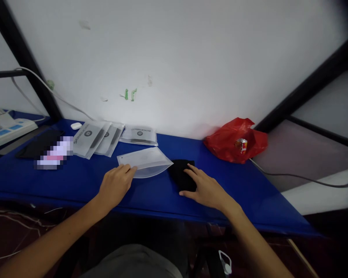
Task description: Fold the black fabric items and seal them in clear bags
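Observation:
My left hand [117,184] pinches the near edge of a translucent zip pouch [145,158], whose mouth gapes toward the right. Just beyond that mouth lies a folded black cloth [179,175] on the blue table. My right hand [205,187] rests at the cloth's right side, fingers spread over it and thumb at its near edge; I cannot tell whether it grips. The pouch's right tip touches or nearly touches the cloth.
Several filled pouches with dark lettering [88,139] lie at the back left of the blue table [104,193]. A red plastic bag [234,143] stands at the back right. On the left are a dark flat item [31,144], a white case [75,126] and a power strip [11,133].

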Available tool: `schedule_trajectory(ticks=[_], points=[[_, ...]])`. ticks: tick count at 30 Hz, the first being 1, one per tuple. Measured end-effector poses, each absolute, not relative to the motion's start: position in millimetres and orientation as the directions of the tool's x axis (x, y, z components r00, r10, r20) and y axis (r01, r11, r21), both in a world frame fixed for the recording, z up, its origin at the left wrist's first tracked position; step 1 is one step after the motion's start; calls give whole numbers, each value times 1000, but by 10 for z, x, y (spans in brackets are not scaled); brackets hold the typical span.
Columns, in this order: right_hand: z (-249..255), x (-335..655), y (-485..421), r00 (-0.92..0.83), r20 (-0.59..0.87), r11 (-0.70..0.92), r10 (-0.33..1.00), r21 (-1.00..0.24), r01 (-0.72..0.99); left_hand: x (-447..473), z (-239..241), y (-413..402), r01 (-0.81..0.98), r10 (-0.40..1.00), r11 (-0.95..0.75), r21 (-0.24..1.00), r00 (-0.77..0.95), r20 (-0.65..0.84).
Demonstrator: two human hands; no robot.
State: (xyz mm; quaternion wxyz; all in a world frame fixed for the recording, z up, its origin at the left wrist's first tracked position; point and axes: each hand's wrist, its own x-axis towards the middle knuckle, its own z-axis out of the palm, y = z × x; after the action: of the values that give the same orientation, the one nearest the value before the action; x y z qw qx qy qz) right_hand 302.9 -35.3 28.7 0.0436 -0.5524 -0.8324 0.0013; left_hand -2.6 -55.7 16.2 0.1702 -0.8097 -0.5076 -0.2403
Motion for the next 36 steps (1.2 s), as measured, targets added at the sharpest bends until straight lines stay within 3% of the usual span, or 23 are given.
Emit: schedule_trajectory(ticks=[13,24,36], points=[[215,2926,-291,-492,247,476,834,125,870,-32,167,-551,915,762,-402,-36,356,541],[116,2868,-113,-560,194,562,806,47,826,-26,200,-507,923,757,-373,-92,360,546],[97,2816,-15,-557,238,538,796,143,831,9,250,-474,939,810,-333,-89,333,483]])
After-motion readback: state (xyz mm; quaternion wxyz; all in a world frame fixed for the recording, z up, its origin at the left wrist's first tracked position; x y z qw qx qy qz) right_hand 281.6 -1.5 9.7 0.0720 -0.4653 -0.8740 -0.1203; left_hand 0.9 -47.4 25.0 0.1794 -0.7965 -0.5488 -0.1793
